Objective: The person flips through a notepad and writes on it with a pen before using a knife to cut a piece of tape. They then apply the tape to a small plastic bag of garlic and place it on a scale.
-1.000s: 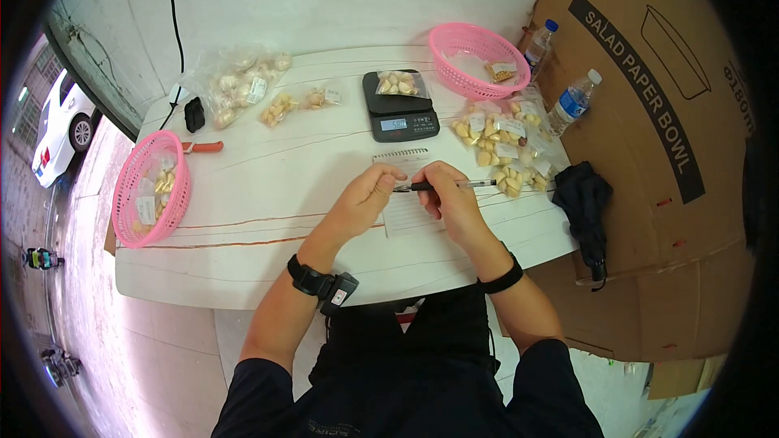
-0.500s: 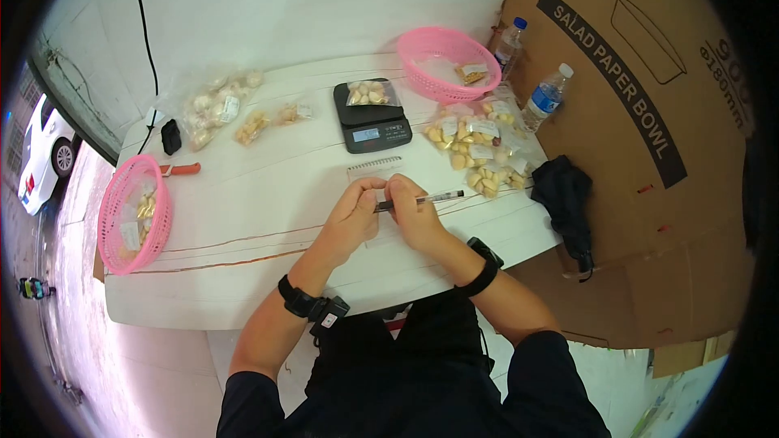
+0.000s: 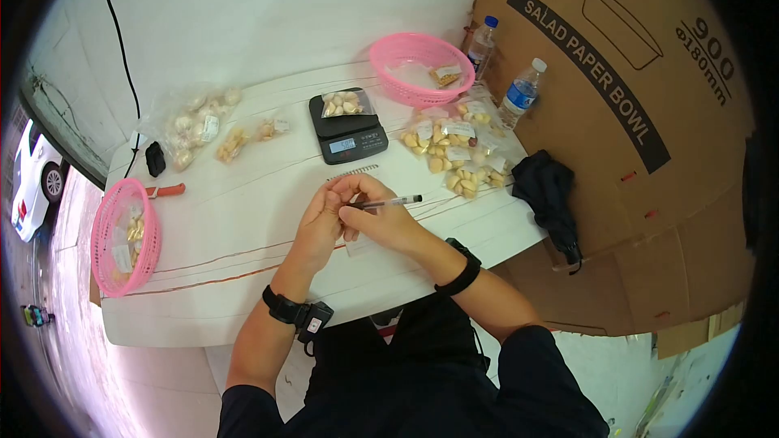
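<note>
A dark, clear-barrelled pen (image 3: 406, 199) lies across my right hand (image 3: 380, 215), whose fingers are closed around it; its black end points right. My left hand (image 3: 318, 223) is pressed against the right one with fingers curled together. Whatever is between those fingertips is hidden. Just beyond both hands lies a spiral notepad (image 3: 363, 169), largely covered by them. Behind it stands a black digital scale (image 3: 354, 146) with a lit display. On its platform rests a clear bag of pale, garlic-like cloves (image 3: 342, 104).
Several bags of cloves (image 3: 454, 146) lie right of the scale, near a pink basket (image 3: 381, 73) and two water bottles (image 3: 519, 96). Bagged bulbs (image 3: 191, 130) and an orange-handled knife (image 3: 169, 191) are left, beside another pink basket (image 3: 101, 235). A large cardboard box (image 3: 584, 154) borders the right.
The view has shifted slightly. My right hand has turned over more, and both hands have drawn closer together over the notepad. The pen stays in my right hand.
</note>
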`<action>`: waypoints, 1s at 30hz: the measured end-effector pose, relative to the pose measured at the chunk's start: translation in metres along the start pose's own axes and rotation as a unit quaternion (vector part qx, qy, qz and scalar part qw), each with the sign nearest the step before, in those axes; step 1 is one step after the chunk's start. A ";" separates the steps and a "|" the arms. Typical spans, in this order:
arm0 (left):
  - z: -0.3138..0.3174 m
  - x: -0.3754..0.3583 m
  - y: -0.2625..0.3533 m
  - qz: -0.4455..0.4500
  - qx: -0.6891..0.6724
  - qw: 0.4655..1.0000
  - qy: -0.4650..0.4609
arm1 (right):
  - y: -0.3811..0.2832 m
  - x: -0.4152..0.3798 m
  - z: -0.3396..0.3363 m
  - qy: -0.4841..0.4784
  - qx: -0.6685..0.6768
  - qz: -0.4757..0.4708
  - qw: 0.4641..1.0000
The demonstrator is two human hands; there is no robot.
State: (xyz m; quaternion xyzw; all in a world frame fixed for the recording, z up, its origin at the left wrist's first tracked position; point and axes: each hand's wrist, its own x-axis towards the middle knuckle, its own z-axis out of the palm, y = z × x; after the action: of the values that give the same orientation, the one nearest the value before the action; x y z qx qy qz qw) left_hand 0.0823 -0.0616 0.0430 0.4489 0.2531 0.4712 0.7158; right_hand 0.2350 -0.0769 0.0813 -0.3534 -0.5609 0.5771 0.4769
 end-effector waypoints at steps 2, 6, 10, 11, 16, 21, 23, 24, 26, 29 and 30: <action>0.002 0.000 -0.001 0.007 -0.002 1.000 0.024 | 0.001 -0.002 -0.007 -0.043 -0.003 0.025 0.999; -0.010 0.000 -0.009 0.067 0.158 0.985 0.036 | 0.013 0.004 -0.039 0.084 -0.095 -0.042 0.991; -0.014 0.000 0.000 0.180 0.415 0.887 0.090 | -0.045 0.001 -0.118 0.233 -0.190 -0.027 0.953; -0.015 0.001 -0.001 0.179 0.415 0.887 0.091 | -0.064 -0.004 -0.130 0.291 -0.162 -0.010 0.943; -0.021 0.004 -0.006 0.239 0.562 0.786 0.092 | -0.065 -0.007 -0.232 0.360 -0.256 0.130 0.888; -0.031 0.008 -0.013 0.261 0.598 0.753 0.088 | -0.035 0.008 -0.286 0.382 -0.425 0.265 0.777; -0.036 0.006 -0.015 0.256 0.607 0.747 0.086 | -0.015 0.005 -0.318 0.375 -0.514 0.226 0.738; -0.037 0.006 -0.017 0.242 0.615 0.747 0.070 | -0.008 0.011 -0.323 0.369 -0.597 0.180 0.690; -0.043 0.008 -0.024 0.236 0.623 0.745 0.043 | -0.042 0.010 -0.290 0.326 -0.612 0.262 0.671; -0.047 0.008 -0.029 0.236 0.642 0.728 0.044 | -0.037 0.010 -0.303 0.288 -0.665 0.251 0.642; -0.048 0.010 -0.028 0.219 0.634 0.741 0.032 | -0.033 0.011 -0.308 0.294 -0.676 0.258 0.625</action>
State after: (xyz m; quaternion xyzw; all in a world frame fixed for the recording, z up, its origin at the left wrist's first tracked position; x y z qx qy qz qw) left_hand 0.0610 -0.0376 -0.0039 0.8267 0.4109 0.3598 0.1353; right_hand 0.5273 0.0266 0.0784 -0.8573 -0.5093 0.0003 0.0749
